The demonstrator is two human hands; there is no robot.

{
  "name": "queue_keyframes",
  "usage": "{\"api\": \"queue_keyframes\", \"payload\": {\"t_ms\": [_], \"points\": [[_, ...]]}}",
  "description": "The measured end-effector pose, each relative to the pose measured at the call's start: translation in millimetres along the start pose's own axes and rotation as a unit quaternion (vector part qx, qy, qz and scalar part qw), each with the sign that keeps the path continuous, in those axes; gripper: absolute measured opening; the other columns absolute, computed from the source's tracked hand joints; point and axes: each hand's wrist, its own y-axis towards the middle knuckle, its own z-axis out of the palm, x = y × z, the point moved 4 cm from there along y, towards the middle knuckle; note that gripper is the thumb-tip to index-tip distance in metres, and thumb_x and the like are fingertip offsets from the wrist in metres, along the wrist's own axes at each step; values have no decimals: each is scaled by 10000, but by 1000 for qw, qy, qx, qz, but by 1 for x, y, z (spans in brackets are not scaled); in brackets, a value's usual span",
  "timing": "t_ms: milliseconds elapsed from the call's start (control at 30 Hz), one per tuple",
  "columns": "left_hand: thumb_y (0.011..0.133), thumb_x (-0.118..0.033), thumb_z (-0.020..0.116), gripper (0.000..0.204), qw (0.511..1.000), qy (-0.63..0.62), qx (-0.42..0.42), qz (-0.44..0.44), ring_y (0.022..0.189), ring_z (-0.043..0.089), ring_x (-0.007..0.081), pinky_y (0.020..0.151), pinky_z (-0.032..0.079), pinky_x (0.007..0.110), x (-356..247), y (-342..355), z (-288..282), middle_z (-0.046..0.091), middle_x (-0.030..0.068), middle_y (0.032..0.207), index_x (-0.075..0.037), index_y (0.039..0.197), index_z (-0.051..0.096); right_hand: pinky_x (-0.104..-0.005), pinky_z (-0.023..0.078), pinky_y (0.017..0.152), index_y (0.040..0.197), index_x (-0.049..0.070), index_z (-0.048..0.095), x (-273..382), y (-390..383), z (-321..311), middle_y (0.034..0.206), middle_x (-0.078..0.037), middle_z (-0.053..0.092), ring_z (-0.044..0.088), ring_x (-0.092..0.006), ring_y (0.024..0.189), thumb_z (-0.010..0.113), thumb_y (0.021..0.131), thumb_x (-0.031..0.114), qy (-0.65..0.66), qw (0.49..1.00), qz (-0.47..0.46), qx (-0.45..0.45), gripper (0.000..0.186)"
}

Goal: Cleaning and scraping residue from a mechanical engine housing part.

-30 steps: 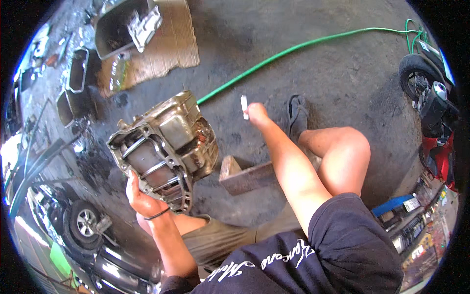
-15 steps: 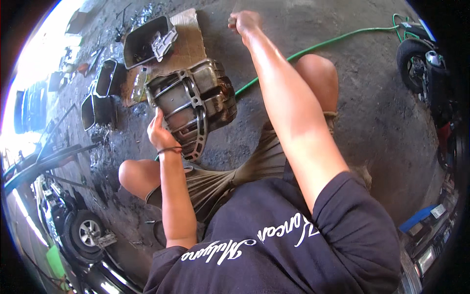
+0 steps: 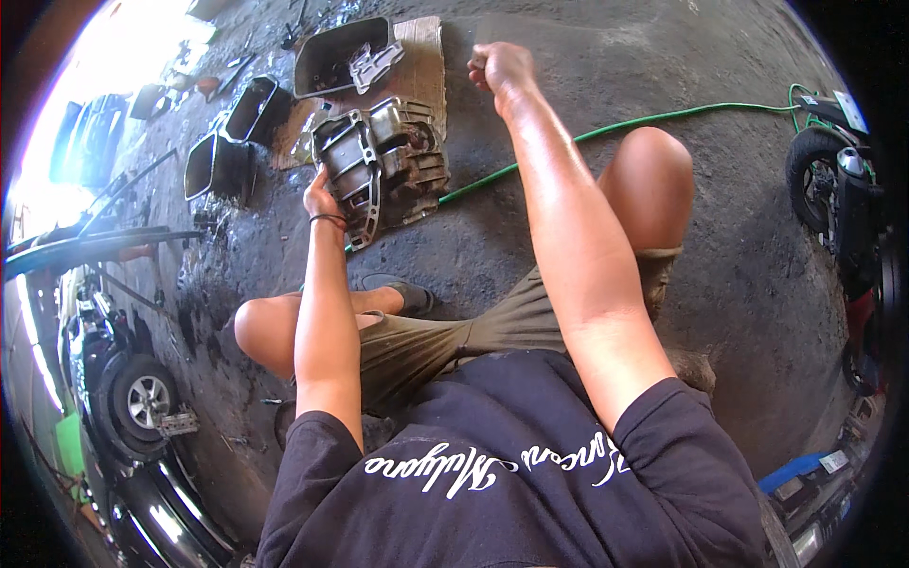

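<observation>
My left hand (image 3: 323, 197) is closed on the near left edge of an oily grey metal engine casing (image 3: 409, 163). The casing is tilted, showing a flat flange with bolt holes and a ribbed body. My fingers pass behind the flange, out of sight. Stretched out to the far middle, my right hand (image 3: 505, 70) is closed in a fist, apart from the casing. Whatever lies inside that fist, if anything, is hidden.
Behind the casing lies cardboard (image 3: 423, 59) with a dark bin (image 3: 308, 64) holding a metal bracket (image 3: 375, 67). Two smaller dark bins (image 3: 220, 168) stand left. A green hose (image 3: 653, 117) crosses the floor. Vehicle wheels (image 3: 142, 402) show at the left, and a motorcycle (image 3: 838, 175) right.
The casing has moved away from me with my left hand and turned, so its ribbed side shows more. My right hand stays closed and raised. The whole view has shifted a little.
</observation>
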Motion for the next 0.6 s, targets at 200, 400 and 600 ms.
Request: {"api": "queue_keyframes", "payload": {"t_ms": [200,400,600], "points": [[909,-303,608,330,999,-18,-35,16,859,694,313,803,564,466,12,28,-42,700,133,1030,-27,1074,683,-291,459,509,804,44,649,-60,-19,23,731,-71,658,598,-145,559,605,905,156,-14,998,62,30,157],[781,-623,714,696,895,383,-180,138,780,598,166,757,472,317,-14,59,-122,687,112,902,49,963,709,-318,465,601,840,9,657,-118,-60,29,707,-73,644,592,-139,638,659,853,201,-230,968,-29,96,192],[731,-607,773,723,904,358,-185,140,810,601,199,816,477,354,3,39,-112,694,105,893,75,959,700,-312,453,612,877,4,654,-153,-101,12,714,-105,649,570,-120,659,635,885,214,-276,934,56,219,212]]}}
